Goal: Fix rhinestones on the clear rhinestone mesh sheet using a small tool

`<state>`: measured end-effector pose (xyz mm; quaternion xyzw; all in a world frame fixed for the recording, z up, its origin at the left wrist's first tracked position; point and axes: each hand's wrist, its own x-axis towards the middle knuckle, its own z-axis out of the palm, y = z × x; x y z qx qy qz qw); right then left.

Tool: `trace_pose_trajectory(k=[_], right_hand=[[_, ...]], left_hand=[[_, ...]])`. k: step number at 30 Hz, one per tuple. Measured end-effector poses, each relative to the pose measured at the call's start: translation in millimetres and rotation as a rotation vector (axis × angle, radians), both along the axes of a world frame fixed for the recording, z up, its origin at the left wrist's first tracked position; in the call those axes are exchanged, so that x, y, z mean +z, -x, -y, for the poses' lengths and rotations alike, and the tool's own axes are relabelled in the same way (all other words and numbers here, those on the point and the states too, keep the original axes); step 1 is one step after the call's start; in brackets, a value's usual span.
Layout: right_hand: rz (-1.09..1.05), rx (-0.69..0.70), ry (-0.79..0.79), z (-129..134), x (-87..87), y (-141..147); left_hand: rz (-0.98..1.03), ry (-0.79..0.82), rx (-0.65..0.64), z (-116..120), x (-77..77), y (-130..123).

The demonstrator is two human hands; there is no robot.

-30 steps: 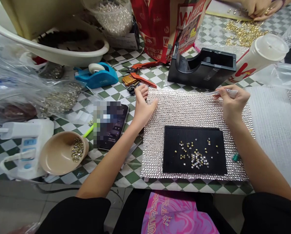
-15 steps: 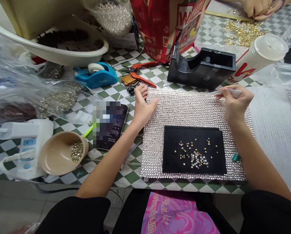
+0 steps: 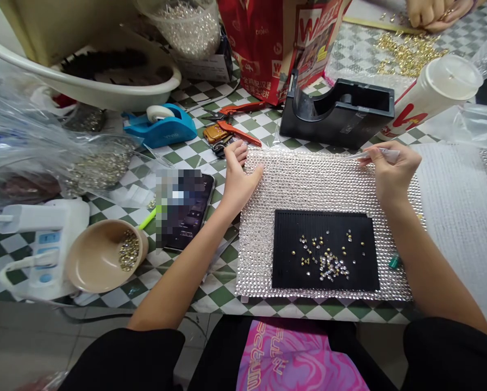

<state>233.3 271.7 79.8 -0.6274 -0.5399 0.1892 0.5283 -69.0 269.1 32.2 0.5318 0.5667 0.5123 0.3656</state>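
A glittering rhinestone sheet [image 3: 308, 184] lies before me on the checked tablecloth. My left hand [image 3: 240, 176] rests at its upper left corner, thumb stretched over the stones and fingers apart at the edge. At the upper right edge, my right hand [image 3: 394, 168] pinches a thin, whitish see-through strip [image 3: 386, 154], perhaps film or tape; its far end runs along the sheet's top edge. On the sheet sits a black ridged tray [image 3: 286, 244] with loose rhinestones [image 3: 331, 266] scattered over it. A small green piece [image 3: 394, 262] lies by my right forearm.
Behind the sheet stand a black tape dispenser [image 3: 341, 117] and a paper cup [image 3: 426, 103]. Orange-handled pliers [image 3: 239, 133], a blue tape dispenser [image 3: 162, 127], a phone [image 3: 190, 212] and a bowl [image 3: 92, 260] of stones lie leftward. Another person's hands [image 3: 431, 11] work at top right.
My right hand has shifted very slightly left with the strip. My left hand, the sheet and the tray stay in place.
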Motion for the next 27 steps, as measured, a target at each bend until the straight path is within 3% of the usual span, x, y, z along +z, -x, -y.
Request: trace_pose_trajectory(k=[8, 27], right_hand=[[-0.003, -0.050, -0.018, -3, -1.4, -7], [-0.084, 0.003, 0.004, -2, -2.3, -8]], left_hand=[[-0.008, -0.006, -0.001, 0, 1.5, 0], [0.003, -0.010, 0.002, -1, -2.6, 0]])
